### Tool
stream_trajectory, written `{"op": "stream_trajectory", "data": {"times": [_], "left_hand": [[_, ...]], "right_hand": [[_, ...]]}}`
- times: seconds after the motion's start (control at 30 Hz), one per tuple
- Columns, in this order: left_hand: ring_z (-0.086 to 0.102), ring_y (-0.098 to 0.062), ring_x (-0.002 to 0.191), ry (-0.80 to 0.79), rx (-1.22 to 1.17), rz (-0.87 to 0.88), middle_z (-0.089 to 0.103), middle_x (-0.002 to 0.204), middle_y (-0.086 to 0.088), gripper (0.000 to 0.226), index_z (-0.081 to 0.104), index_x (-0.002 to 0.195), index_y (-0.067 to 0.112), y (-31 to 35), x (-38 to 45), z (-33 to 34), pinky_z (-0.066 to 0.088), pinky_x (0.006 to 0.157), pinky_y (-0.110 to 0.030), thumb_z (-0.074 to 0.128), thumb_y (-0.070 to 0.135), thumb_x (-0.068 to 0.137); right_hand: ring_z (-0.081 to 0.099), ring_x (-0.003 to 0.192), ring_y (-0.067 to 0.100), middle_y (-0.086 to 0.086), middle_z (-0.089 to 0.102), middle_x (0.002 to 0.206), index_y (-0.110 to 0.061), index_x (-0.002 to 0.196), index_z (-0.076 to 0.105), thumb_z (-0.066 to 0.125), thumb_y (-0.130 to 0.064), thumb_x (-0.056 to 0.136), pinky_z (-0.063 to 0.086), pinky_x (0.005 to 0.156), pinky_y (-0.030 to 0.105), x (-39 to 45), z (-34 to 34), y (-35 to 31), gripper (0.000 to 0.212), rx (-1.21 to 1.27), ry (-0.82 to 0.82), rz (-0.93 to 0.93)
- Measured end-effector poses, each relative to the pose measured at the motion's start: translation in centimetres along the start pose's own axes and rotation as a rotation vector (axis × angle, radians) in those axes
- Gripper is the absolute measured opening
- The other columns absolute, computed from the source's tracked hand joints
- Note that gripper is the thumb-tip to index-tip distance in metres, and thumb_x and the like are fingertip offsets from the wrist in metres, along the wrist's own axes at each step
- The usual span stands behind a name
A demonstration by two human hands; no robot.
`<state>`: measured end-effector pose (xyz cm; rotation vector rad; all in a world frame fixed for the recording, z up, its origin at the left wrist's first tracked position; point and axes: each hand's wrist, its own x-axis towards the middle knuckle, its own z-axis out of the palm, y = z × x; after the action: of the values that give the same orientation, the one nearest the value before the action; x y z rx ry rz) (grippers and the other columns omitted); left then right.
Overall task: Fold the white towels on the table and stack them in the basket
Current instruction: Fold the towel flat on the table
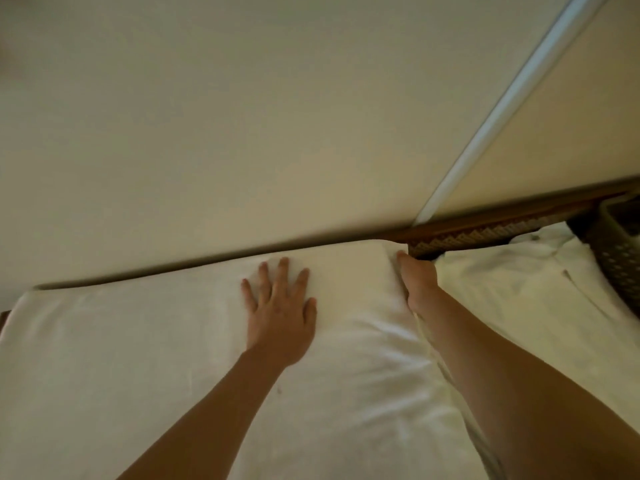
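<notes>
The left hand (280,306) lies flat and unclenched, pinning the towel (173,341) so the right hand (417,280), gripping its edge, can square it.

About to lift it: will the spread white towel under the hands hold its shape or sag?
Probably floppy: the spread white towel creases near the right hand gripping its edge. Probably light and likely to bunch if pushed, since the flat left hand pins it.

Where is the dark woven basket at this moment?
In the head view, the dark woven basket stands at the far right edge, on the person's right, beside the crumpled white towels and near the wall.
</notes>
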<state>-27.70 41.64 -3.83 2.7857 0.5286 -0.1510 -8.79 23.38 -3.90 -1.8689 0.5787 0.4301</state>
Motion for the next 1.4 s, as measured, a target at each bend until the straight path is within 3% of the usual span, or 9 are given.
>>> {"op": "stream_trajectory", "data": {"times": [0.1,0.2,0.43,0.57,0.63,0.7,0.8,1.17,1.4], "left_hand": [[-0.009,-0.036,0.156,-0.018,0.018,0.062,-0.002,0.172,-0.004,0.074,0.021,0.161,0.035,3.4,1.2,0.9,-0.007,0.122,-0.063,0.003,0.059,0.094],[-0.016,-0.035,0.155,-0.033,0.073,0.049,-0.013,0.171,-0.002,0.071,0.005,0.162,0.039,4.9,2.2,1.4,-0.010,0.121,-0.064,0.000,0.061,0.095],[-0.020,-0.034,0.155,-0.039,0.110,-0.058,-0.020,0.169,0.001,0.066,-0.009,0.161,0.039,6.4,4.1,1.7,-0.010,0.120,-0.065,0.003,0.060,0.100],[-0.020,-0.037,0.154,-0.037,0.093,-0.083,-0.020,0.169,-0.002,0.064,-0.008,0.161,0.036,7.5,4.1,1.4,-0.010,0.121,-0.065,0.005,0.057,0.102],[-0.021,-0.035,0.154,-0.047,0.108,-0.068,-0.021,0.169,-0.002,0.063,-0.007,0.161,0.037,7.2,4.0,1.3,-0.009,0.121,-0.064,0.003,0.058,0.102],[-0.021,-0.032,0.155,-0.065,0.122,-0.058,-0.022,0.169,-0.001,0.064,-0.007,0.161,0.038,6.1,3.8,1.1,-0.008,0.122,-0.063,-0.001,0.058,0.101],[-0.019,-0.028,0.156,-0.055,0.124,-0.088,-0.022,0.169,0.001,0.071,-0.008,0.161,0.039,3.1,3.2,0.2,-0.010,0.122,-0.061,-0.006,0.064,0.095],[-0.011,-0.023,0.157,-0.003,0.129,-0.279,-0.014,0.171,0.005,0.077,0.000,0.162,0.040,-12.7,-2.6,-3.3,-0.004,0.125,-0.055,-0.003,0.071,0.091],[-0.005,-0.024,0.158,0.030,0.102,-0.400,-0.009,0.171,0.006,0.080,0.005,0.162,0.040,-22.8,-6.9,-5.5,-0.003,0.125,-0.056,-0.001,0.072,0.089]], "right_hand": [[0.047,0.073,0.022,0.006,0.053,0.076,-0.010,0.078,0.057,0.058,-0.024,0.101,0.038,0.068,0.032,1.2,-0.4,0.2,0.026,0.018,0.063,-0.153],[0.048,0.065,0.020,0.000,0.052,0.066,-0.012,0.071,0.060,0.056,-0.020,0.100,0.037,0.064,0.030,2.0,-0.5,-0.5,0.030,-0.063,0.141,-0.379],[0.059,0.095,0.025,0.007,0.065,0.101,-0.009,0.109,0.072,0.058,-0.024,0.101,0.033,0.075,0.025,3.7,-0.3,-2.6,0.023,-0.342,0.174,-0.578],[0.050,0.118,0.034,0.011,0.053,0.132,-0.020,0.127,0.059,0.053,-0.030,0.097,0.042,0.091,0.050,0.4,1.0,-0.9,0.033,-0.668,0.366,-0.758],[0.048,0.128,0.034,0.009,0.053,0.141,-0.020,0.128,0.060,0.042,-0.032,0.098,0.042,0.098,0.054,-2.3,2.4,0.3,0.037,-0.792,0.182,-0.929],[0.023,0.152,0.031,0.006,0.029,0.165,-0.022,0.152,0.042,0.029,-0.037,0.105,0.024,0.118,0.058,-3.9,3.6,1.3,0.051,-0.957,-0.061,-0.875],[-0.013,0.157,0.025,-0.002,-0.010,0.171,-0.026,0.164,0.001,0.015,-0.048,0.107,-0.005,0.125,0.055,-4.0,4.0,1.7,0.063,-1.104,-0.140,-0.788],[-0.014,0.156,0.032,0.000,-0.014,0.171,-0.025,0.164,-0.004,0.009,-0.046,0.105,-0.006,0.121,0.065,-5.2,5.0,1.2,0.064,-1.212,-0.090,-0.690],[-0.018,0.156,0.032,0.003,-0.016,0.170,-0.017,0.164,-0.004,0.013,-0.053,0.105,-0.011,0.121,0.063,-12.8,11.8,3.3,0.071,-1.192,-0.154,-0.733]]}}
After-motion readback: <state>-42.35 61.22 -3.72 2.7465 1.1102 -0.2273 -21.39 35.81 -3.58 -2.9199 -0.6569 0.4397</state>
